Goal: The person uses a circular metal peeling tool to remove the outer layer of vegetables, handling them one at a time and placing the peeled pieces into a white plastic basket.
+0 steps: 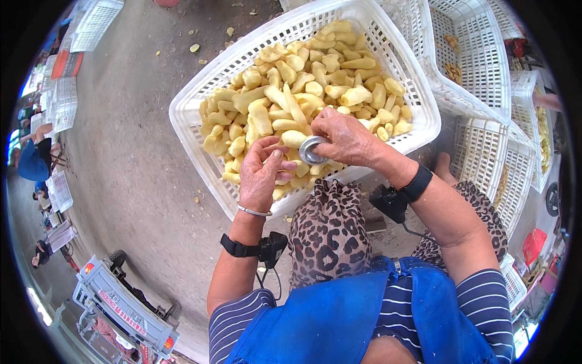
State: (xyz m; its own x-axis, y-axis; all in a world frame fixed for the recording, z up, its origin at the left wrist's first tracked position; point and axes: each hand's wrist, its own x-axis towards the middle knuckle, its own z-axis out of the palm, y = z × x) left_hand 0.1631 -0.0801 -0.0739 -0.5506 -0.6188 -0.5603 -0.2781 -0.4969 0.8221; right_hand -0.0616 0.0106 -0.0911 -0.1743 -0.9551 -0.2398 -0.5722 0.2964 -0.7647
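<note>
A white slotted plastic crate (191,130) heaped with peeled, pale yellow root pieces (315,73), knobbly and uneven in shape, stands in front of me. My right hand (344,138) is closed on a round, shiny metal ring-like tool (313,150) over the crate's near part. Just left of it, my left hand (262,173) hovers above the pieces with its fingers loosely curled and apart; I see nothing clearly gripped in it. One smooth rounded piece (293,139) lies between the two hands. The right fingertips are partly hidden behind the tool.
More white crates (473,60) stand at the right, some with yellow pieces inside. My knee in leopard-print cloth (330,233) is against the near side of the crate. Scraps (194,48) lie on the concrete floor (139,121). A small cargo vehicle (124,309) stands at lower left.
</note>
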